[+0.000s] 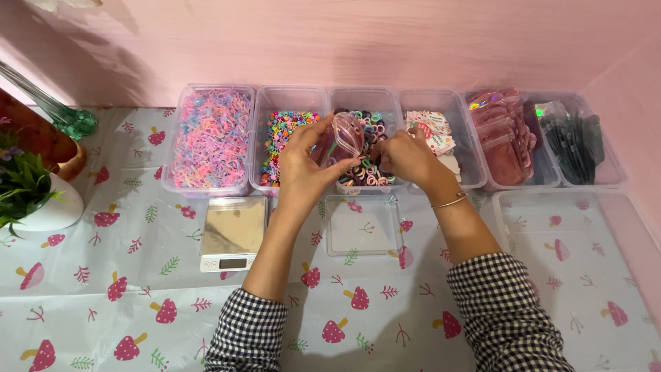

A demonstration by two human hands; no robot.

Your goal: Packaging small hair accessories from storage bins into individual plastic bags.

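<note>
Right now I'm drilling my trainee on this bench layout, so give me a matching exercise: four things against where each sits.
Things:
1. small silver digital scale
2. clear plastic tub of pastel pink and purple elastic bands
3. clear plastic tub of black packets
4. potted green plant in a white pot

Places:
A. far right of the tub row
B. left edge of the table
C. far left of the tub row
D. in front of the tubs

Pairs: 1-D, 2-C, 3-A, 4-B

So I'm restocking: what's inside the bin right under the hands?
The clear bin holds small hair ties in mixed colours. The left hand, right hand and the pink pouch they hold cover its middle, so how full it is stays hidden.
</note>
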